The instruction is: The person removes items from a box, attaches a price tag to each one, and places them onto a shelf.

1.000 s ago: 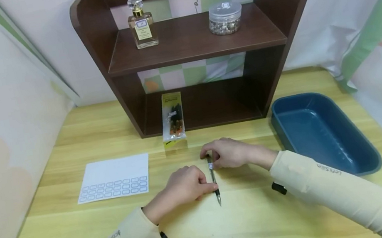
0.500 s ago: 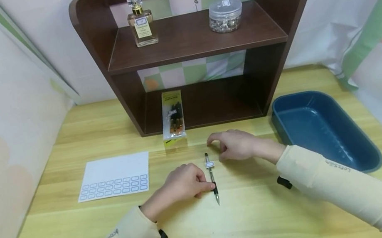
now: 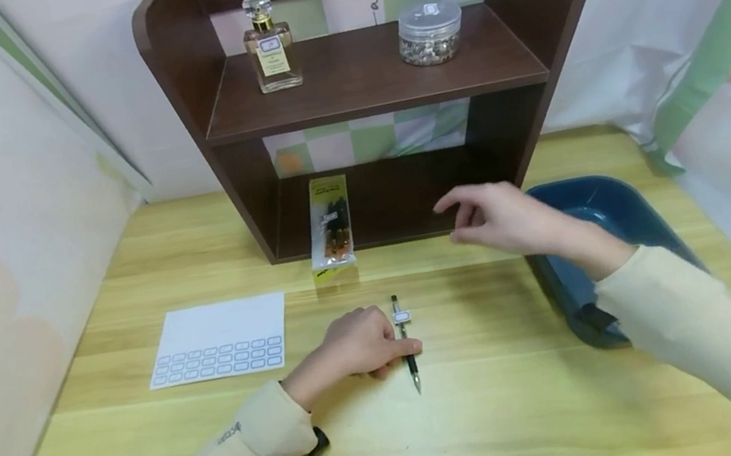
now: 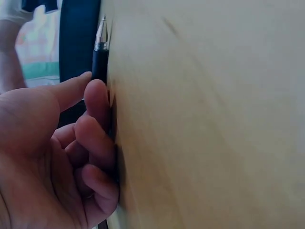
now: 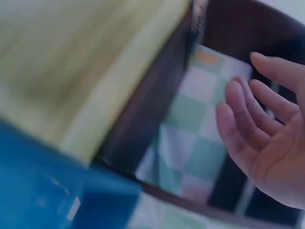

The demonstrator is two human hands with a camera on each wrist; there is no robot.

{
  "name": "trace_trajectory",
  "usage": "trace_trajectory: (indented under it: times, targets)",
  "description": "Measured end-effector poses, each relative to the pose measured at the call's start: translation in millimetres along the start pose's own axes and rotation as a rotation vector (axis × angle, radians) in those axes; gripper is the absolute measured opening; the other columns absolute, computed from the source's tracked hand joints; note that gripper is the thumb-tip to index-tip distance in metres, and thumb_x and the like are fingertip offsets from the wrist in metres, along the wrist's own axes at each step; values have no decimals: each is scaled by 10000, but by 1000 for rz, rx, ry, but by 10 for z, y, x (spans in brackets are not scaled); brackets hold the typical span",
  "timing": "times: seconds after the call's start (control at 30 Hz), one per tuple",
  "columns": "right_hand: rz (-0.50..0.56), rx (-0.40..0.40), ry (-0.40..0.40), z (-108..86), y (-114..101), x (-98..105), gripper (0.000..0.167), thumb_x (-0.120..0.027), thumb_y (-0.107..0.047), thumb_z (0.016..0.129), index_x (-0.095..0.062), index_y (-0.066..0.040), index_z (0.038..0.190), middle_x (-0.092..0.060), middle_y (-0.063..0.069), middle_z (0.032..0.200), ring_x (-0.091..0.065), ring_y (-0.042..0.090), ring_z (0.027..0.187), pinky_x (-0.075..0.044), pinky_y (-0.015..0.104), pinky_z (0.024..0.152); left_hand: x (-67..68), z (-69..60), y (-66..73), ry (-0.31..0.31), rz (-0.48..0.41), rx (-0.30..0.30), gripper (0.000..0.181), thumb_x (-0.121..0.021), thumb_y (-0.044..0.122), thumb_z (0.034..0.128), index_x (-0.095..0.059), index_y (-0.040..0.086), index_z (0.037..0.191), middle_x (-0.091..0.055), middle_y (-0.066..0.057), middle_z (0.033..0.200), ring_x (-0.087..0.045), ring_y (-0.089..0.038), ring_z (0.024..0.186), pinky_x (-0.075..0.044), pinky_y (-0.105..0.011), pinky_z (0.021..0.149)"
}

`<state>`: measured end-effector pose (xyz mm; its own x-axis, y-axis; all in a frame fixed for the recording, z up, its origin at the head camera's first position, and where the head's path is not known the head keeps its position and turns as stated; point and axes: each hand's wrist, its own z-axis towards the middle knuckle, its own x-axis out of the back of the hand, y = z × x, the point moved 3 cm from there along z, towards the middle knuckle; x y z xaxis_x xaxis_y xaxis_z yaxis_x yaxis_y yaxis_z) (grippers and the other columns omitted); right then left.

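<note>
A black-and-clear gel pen (image 3: 412,368) lies on the wooden table, tip toward the front edge, with a small blue-framed white label (image 3: 401,318) stuck round its barrel. My left hand (image 3: 361,343) pinches the pen's dark grip part. In the left wrist view, thumb and index finger of this hand (image 4: 52,138) meet at the grip, just behind the metal tip (image 4: 100,36). Held in the air between shelf and tray, my right hand (image 3: 505,219) has loosely bent fingers and holds nothing. The right wrist view shows the same hand (image 5: 267,133) empty before the shelf.
Behind stands a brown two-tier shelf (image 3: 377,106) with a perfume bottle (image 3: 275,61) and a lidded clear jar (image 3: 432,39) on top. A pen-filled package (image 3: 333,221) juts from its lower tier. A label sheet (image 3: 218,323) lies left, a blue tray (image 3: 623,205) right.
My right hand has let go of the label at the pen's upper end and moved up and right. The label now sits flat across the barrel. My left hand stays at the pen.
</note>
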<state>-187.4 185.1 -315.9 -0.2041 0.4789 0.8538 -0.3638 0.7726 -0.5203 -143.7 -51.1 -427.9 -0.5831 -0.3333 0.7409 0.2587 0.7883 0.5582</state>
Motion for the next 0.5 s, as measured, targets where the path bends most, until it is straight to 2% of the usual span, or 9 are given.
trace_trajectory:
  times: [0.1,0.2,0.3,0.43,0.5]
  targets:
    - [21,15,175,-90,-28,298,349,-729,-147,939,-644,-119,1276,-690,49,953,-638,170,772,-519,312,651,-5,6,20,1,21,9,563,-674,571,906,-614,183,502,-588,58,446,-564,-123,396,-421,-269,395]
    - [54,21,369,-181,-53,588,346,-736,-149,930,-659,-126,1266,-682,58,1001,-628,111,826,-494,211,671,-6,4,37,8,27,-4,542,-681,539,911,-618,182,508,-586,54,443,-556,-120,389,-404,-258,393]
    - [120,-4,526,-259,-54,850,382,-728,-156,931,-641,-127,1302,-652,44,1064,-593,72,890,-468,114,719,-13,9,52,17,22,-24,515,-690,508,914,-637,182,520,-584,55,446,-556,-117,397,-397,-251,402]
    - [246,-37,723,-318,-89,1141,402,-710,-131,926,-633,-141,1321,-617,7,1157,-574,106,1014,-483,119,814,-25,16,67,27,25,-38,503,-698,494,914,-638,188,519,-574,66,443,-546,-110,403,-389,-249,413]
    - [300,-22,838,-323,-137,1271,391,-710,-100,909,-649,-137,1294,-618,1,1185,-587,124,1040,-496,157,856,-27,18,76,30,29,-35,508,-698,499,912,-631,191,514,-569,72,439,-540,-107,402,-383,-251,415]
